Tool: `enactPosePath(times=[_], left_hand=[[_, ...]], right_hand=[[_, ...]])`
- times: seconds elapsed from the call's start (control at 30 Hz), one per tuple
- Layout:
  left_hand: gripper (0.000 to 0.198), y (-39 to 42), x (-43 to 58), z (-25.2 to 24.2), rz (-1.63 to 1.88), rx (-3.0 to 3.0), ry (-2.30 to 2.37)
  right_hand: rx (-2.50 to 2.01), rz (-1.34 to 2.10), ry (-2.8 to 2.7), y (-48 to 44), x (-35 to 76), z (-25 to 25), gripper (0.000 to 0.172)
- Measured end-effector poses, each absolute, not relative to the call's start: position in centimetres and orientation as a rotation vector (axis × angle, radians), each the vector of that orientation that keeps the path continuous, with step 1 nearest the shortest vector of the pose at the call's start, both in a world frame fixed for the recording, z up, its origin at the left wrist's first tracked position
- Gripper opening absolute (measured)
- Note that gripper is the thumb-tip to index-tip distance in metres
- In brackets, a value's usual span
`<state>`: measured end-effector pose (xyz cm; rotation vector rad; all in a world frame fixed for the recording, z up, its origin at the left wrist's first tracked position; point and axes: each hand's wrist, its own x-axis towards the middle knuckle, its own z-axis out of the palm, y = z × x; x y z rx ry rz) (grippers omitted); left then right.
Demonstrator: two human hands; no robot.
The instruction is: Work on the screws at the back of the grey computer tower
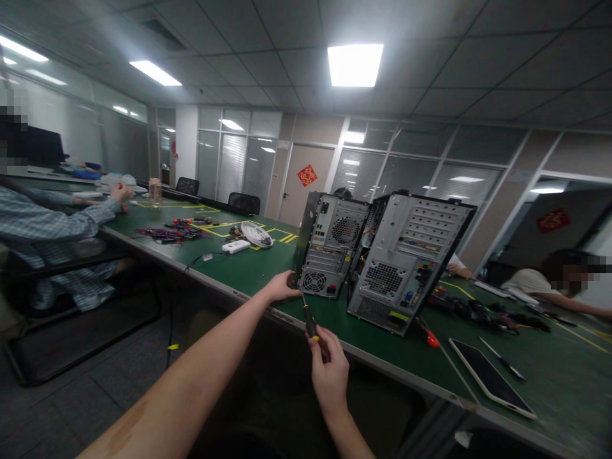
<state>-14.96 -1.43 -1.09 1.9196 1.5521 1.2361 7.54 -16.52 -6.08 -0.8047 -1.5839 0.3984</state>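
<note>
In my right hand [329,363] is a black-and-yellow screwdriver [310,320], its handle pinched between thumb and fingers. The shaft points up and away, its tip at the lower left corner of a computer case [329,245] that stands upright with its back panel towards me. My left hand [283,286] is closed at that same corner, its fingers partly hidden against the case. Close by on the right, a second, larger computer case [401,255] stands slightly tilted in view, its ports and vents facing me.
The green table [229,271] carries a tangle of coloured cables [174,231], a white oval basket [257,234] and a white power bank-like block [236,247]. To the right lie a red-handled tool [430,338], a tablet or phone [490,376] and black cables [478,309]. Co-workers sit on both sides.
</note>
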Motion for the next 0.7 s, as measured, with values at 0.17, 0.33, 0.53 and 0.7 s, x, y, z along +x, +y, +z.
enactPosePath(times=[0.17, 0.33, 0.53, 0.7], left_hand=[[0.082, -1.53, -14.94, -0.98, 1.213, 1.939, 1.569], [0.079, -1.65, -14.85, -0.81, 1.217, 1.930, 1.567], [0.080, -1.67, -14.86, -0.83, 1.218, 1.938, 1.581], [0.077, -1.70, -14.89, -0.90, 1.227, 1.950, 1.580]], right_hand=[[-0.808, 0.300, -1.654, -16.50, 7.54, -6.04, 0.025], [-0.793, 0.244, -1.685, -16.52, 7.44, -6.14, 0.028], [-0.807, 0.279, -1.673, -16.48, 7.53, -6.17, 0.028], [-0.797, 0.250, -1.713, -16.53, 7.54, -6.19, 0.030]])
